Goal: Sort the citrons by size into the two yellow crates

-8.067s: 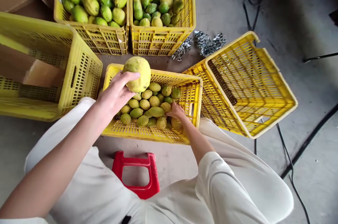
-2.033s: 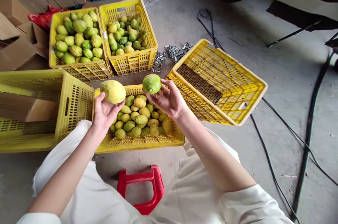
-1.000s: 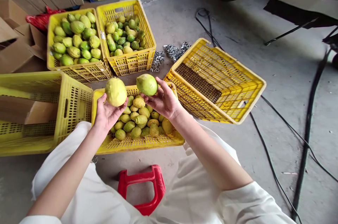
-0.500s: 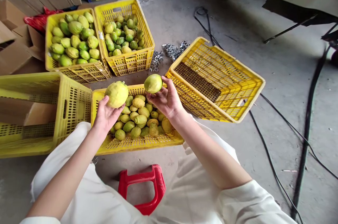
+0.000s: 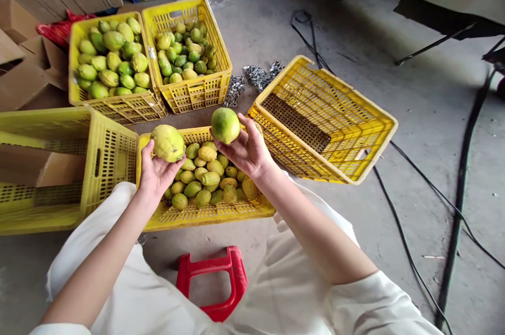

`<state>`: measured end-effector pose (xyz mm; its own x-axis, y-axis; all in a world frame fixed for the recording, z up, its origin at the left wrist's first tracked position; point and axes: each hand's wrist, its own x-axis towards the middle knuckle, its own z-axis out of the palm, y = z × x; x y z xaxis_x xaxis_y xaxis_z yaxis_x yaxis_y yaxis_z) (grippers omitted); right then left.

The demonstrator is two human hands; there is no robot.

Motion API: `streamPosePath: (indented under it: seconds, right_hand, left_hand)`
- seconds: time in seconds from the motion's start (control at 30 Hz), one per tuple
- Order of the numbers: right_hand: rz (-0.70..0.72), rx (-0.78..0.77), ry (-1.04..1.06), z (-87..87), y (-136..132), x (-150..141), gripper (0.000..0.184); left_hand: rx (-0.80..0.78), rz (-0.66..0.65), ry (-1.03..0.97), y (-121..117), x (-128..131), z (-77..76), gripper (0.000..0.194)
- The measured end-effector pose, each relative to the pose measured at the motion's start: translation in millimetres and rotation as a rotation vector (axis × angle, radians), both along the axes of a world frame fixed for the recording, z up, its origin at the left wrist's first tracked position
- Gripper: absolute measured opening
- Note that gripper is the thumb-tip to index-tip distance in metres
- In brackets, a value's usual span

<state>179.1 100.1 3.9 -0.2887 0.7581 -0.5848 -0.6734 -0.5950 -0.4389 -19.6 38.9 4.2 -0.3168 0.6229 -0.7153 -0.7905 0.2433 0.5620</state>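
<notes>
My left hand (image 5: pixel 158 172) grips a large yellow-green lemon (image 5: pixel 168 143), held up over the left part of the near yellow crate (image 5: pixel 213 217). A greener, rounder lemon (image 5: pixel 225 125) sits in the fingers of my right hand (image 5: pixel 249 148), a little higher and over the crate's far rim. The two fruits are apart. Below them, many smaller yellow-green lemons (image 5: pixel 211 178) lie in the near crate, partly hidden by my hands.
Two yellow crates (image 5: pixel 118 106) (image 5: pixel 193 95) at the back hold lemons. A tilted yellow crate (image 5: pixel 335 124) stands right; another, holding cardboard (image 5: pixel 63 169), stands left. A red stool (image 5: pixel 234 277) is between my legs. Black cables (image 5: pixel 457 203) cross the floor at right.
Eight seconds ago my right hand was down among the small lemons; it now holds a green one up beside the other. In the last seconds both hands have turned their fruits in place.
</notes>
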Motion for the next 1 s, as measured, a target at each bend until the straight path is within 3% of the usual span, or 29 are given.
streamPosePath:
  seconds: [0.13,0.37,0.6,0.87,1.0]
  right_hand:
    - [-0.008,-0.012,-0.048,-3.1,-1.5,-2.2,0.019]
    - [0.105,0.021,0.011,-9.0,-1.2,-2.1,0.028]
    - [0.16,0.038,0.039,-5.4,-3.3,-0.1,0.039]
    - [0.075,0.018,-0.014,-5.9,-2.8,-3.0,0.027]
    - [0.067,0.049,-0.035,-6.3,-2.0,-2.3,0.031]
  left_hand:
    - [-0.01,0.009,0.018,1.6,2.9,3.7,0.016]
    - [-0.007,0.013,-0.052,0.5,0.8,0.8,0.033]
    - [-0.044,-0.017,-0.1,0.5,3.5,6.0,0.034]
    - [-0.011,-0.003,-0.036,0.1,2.2,2.5,0.016]
    - [0.014,-0.013,-0.059,0.9,1.1,-0.4,0.025]
